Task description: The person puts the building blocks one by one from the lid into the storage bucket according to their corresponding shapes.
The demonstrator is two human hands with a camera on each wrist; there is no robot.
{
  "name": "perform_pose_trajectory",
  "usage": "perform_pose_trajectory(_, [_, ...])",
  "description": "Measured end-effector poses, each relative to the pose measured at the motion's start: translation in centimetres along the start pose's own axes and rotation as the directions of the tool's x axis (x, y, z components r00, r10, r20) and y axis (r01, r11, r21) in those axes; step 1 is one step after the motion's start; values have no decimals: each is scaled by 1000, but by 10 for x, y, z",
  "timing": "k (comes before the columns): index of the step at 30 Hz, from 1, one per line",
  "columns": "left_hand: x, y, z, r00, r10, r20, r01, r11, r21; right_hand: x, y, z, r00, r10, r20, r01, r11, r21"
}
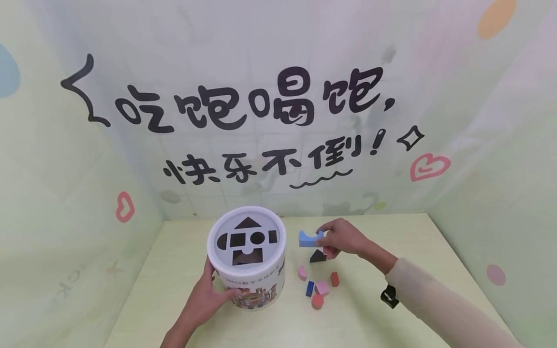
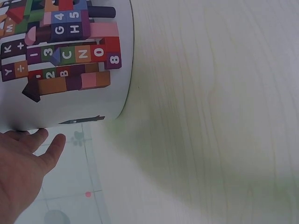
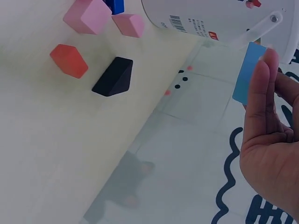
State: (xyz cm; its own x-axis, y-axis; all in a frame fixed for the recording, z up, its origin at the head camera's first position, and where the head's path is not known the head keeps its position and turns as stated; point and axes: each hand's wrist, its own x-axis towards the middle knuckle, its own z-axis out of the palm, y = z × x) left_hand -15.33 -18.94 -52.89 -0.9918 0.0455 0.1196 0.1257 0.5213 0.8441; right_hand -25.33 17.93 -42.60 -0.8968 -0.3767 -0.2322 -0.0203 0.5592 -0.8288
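In the head view, my right hand (image 1: 344,238) pinches a light blue block (image 1: 308,239) with a curved notch in its top. It hangs above a black triangular block (image 1: 318,256), to the right of a white bucket (image 1: 278,270). The blue block (image 3: 247,72) shows edge-on between thumb and fingers in the right wrist view. My left hand (image 1: 209,299) rests on the bucket's near left side, thumb stretched along its front. In the left wrist view, fingertips of that hand (image 2: 21,172) touch the printed wall. The bucket's grey lid has cutouts, including a triangle, square, circle and notched rectangle.
Several small blocks lie right of the bucket: two pink blocks (image 1: 321,288), a dark blue block (image 1: 309,289), a red block (image 1: 334,279) and an orange-red block (image 1: 317,302). The pale wooden table (image 1: 370,309) meets a printed backdrop (image 1: 243,159) behind and side walls.
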Motion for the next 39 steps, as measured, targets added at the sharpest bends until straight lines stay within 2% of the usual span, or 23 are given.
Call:
perform_pose_trajectory(11, [1, 0, 0, 1000, 20, 2, -20, 1000, -6, -4, -27, -19, 1000, -30, 3, 30, 997, -68])
perform_pose_trajectory(19, [0, 3, -1, 1000, -16, 6, 16, 1000, 22, -9, -39, -26, 999, -39, -20, 39, 999, -6])
perform_pose_trajectory(25, [-2, 2, 0, 999, -29, 15, 29, 999, 17, -10, -51, -19, 999, -47, -9, 47, 999, 18])
perform_pose_trajectory(39, [1, 1, 1, 1000, 18, 13, -18, 1000, 0, -8, -75, 3, 995, -92, 32, 90, 995, 42])
